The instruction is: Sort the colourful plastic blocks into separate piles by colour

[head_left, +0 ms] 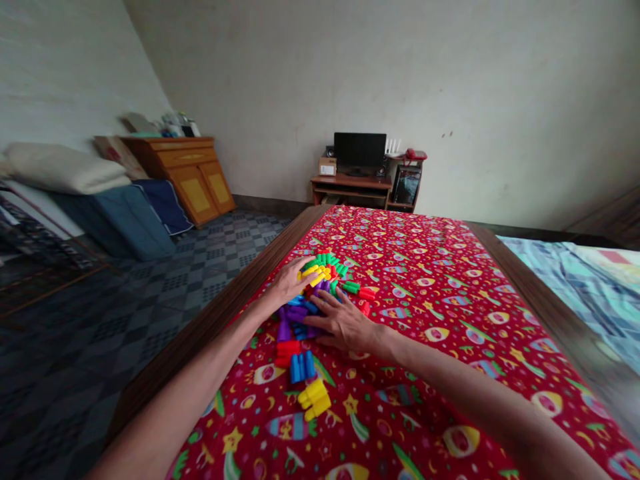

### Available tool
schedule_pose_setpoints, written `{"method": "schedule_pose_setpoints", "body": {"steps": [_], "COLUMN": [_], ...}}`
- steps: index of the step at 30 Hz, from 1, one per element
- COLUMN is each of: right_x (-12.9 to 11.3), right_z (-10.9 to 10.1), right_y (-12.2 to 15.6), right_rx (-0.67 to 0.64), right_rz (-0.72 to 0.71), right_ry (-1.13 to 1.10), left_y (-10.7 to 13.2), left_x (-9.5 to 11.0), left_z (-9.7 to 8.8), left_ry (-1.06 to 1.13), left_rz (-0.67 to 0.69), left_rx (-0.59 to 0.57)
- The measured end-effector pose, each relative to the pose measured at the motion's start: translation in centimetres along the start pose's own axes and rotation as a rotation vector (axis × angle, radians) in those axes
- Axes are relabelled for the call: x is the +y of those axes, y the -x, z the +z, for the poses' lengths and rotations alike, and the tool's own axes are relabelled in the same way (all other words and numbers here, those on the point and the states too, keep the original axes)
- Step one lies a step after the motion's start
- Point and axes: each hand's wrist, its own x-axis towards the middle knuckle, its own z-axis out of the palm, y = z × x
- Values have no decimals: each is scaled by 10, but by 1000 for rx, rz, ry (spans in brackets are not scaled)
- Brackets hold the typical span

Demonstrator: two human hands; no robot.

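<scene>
Spreading 2 hands over a heap of chunky plastic toy blocks (320, 283)

The left hand (287, 281) curves open on the heap's top and the right hand (345, 321) lies spread against its near side, neither pinching. The green, yellow, purple, blue and red heap sits left of centre on a red printed cloth (415, 267), just beside the wooden table edge (215, 313). A red stack (287, 353), blue stack (303, 367) and yellow stack (315, 399) line up nearer the person, with more cloth open rightward. The label on a carton (327, 166) is too small to read.

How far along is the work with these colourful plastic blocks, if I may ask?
Done, it seems: a blue block cluster, a yellow block cluster and a red block cluster sit apart, each one colour. In hand: the left hand rests on green and yellow blocks, the right hand beside purple ones. Left: that mixed heap.
</scene>
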Motion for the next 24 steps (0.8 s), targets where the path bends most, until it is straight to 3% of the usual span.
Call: {"method": "schedule_pose_setpoints", "body": {"steps": [4, 7, 9, 13, 16, 18, 21, 24], "right_x": [29, 54, 70, 105, 130, 143, 154, 157], "right_z": [-8, -21, -27, -27, -23, -20, -14, -9], "right_y": [-4, 22, 47, 97, 134, 156, 177, 182], "right_rx": [167, 351, 433, 507, 582, 588, 562, 552], "right_rz": [199, 274, 371, 624, 788, 835, 799, 722], "right_ry": [-40, -177, -230, -249, -165, -71, 38, 75], "left_y": [-6, -4, 0, 13, 16, 7, -24, -61], "left_x": [-22, -43, -46, -19, 5, 9, -5, -23], "left_z": [-9, -12, -6, 15, 18, 12, 2, 9], "left_ry": [-82, -75, -56, 36, 149, 160, 96, 92], "left_rz": [49, -73, -123, -26, 108, 118, -1, -138], "left_rx": [42, 7, -31, -89, -137, -113, 3, -38]}}
